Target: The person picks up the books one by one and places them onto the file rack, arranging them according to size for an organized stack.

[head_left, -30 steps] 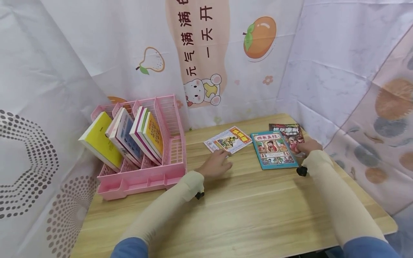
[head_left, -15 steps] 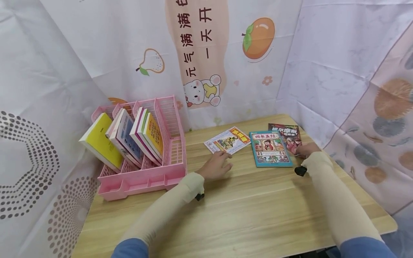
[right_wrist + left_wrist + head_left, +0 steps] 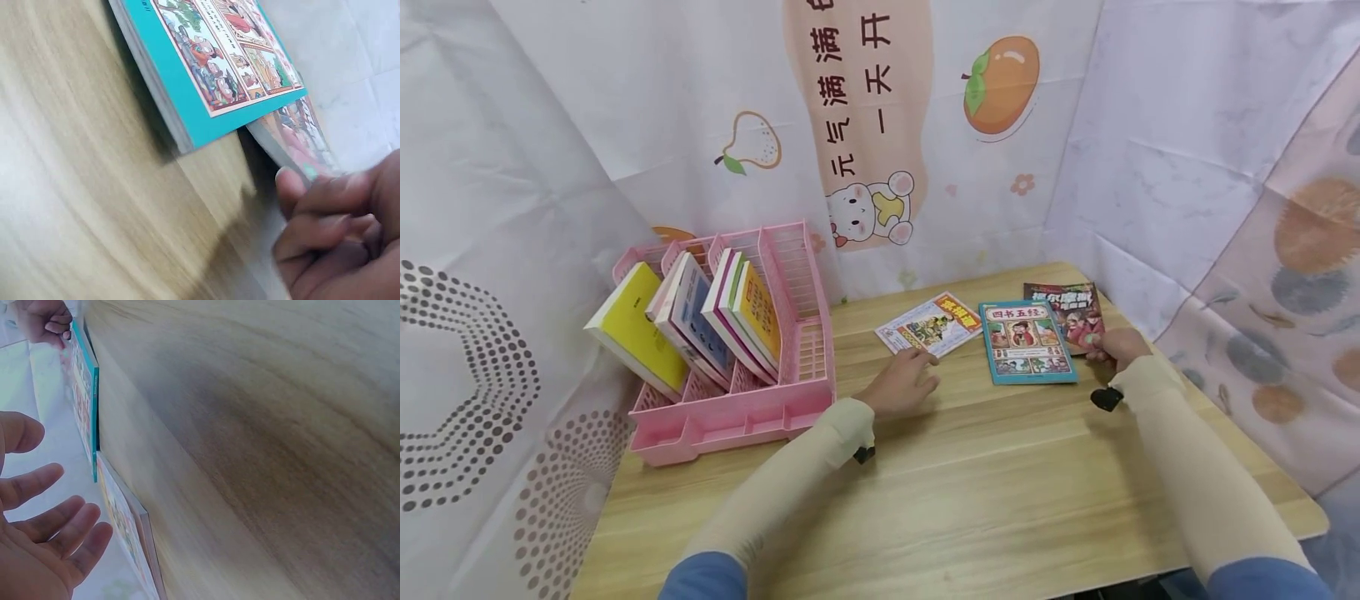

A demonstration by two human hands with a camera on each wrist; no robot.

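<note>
In the head view, my right hand (image 3: 1122, 346) pinches the near right corner of a dark red comic book (image 3: 1078, 317). The right wrist view shows the thumb and curled fingers (image 3: 322, 194) at that corner. A blue-bordered comic book (image 3: 1028, 342) overlaps the dark one's left part and hides it. My left hand (image 3: 901, 383) is held with fingers spread and slightly bent, just short of a white picture-covered book (image 3: 928, 325). Nothing is in its palm in the left wrist view, where the fingers (image 3: 53, 519) stand apart from the book edges.
A pink book rack (image 3: 730, 417) stands on the left of the wooden table (image 3: 970, 500). It holds a yellow book (image 3: 647, 325), a blue-covered book (image 3: 700, 312) and several others leaning in its slots. Printed cloth (image 3: 985, 208) hangs behind and at both sides.
The blue-bordered book has shifted slightly left and away, its near edge drawing back from the right hand. The right fingers now show at the dark book's corner. The left hand has stayed in place.
</note>
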